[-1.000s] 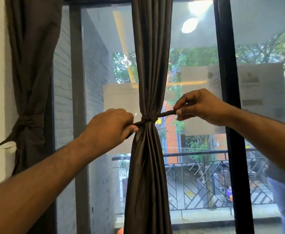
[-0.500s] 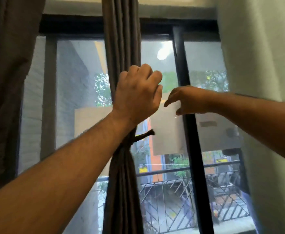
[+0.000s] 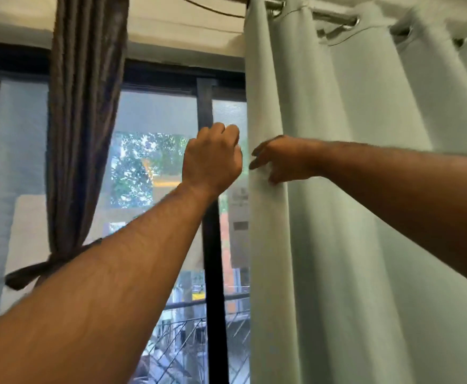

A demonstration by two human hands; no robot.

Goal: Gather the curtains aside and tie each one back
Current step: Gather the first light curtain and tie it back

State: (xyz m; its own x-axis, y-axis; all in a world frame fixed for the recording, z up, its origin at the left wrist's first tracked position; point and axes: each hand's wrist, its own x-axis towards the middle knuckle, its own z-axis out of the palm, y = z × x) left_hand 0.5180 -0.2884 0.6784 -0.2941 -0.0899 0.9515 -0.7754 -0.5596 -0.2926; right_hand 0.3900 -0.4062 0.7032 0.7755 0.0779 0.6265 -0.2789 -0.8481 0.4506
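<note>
Up near the top of the window, both hands are raised at the edge of the pale curtain (image 3: pixel 365 217), which hangs spread out from a metal rod (image 3: pixel 334 18) on the right side of the view, its folds loose and untied. The right hand (image 3: pixel 280 159) has its fingers curled into the curtain's left edge, pinching a fold of the fabric there. The left hand (image 3: pixel 213 159) is just beside it, to its left, in front of the black window frame (image 3: pixel 213 259); its fingers are curled into a loose fist, seen from the back, and whether they touch the cloth or hold anything cannot be told. Over on the left hangs the dark curtain (image 3: pixel 85 120), already gathered into a narrow bundle and cinched low down by a dark tie (image 3: pixel 33 270), whose loose end sticks out to the left; the left forearm crosses in front of the knot. Well apart from the pale curtain, this dark one is touched by neither hand. Through the glass between the two curtains show green trees and a railing (image 3: pixel 188 303), blurred.
</note>
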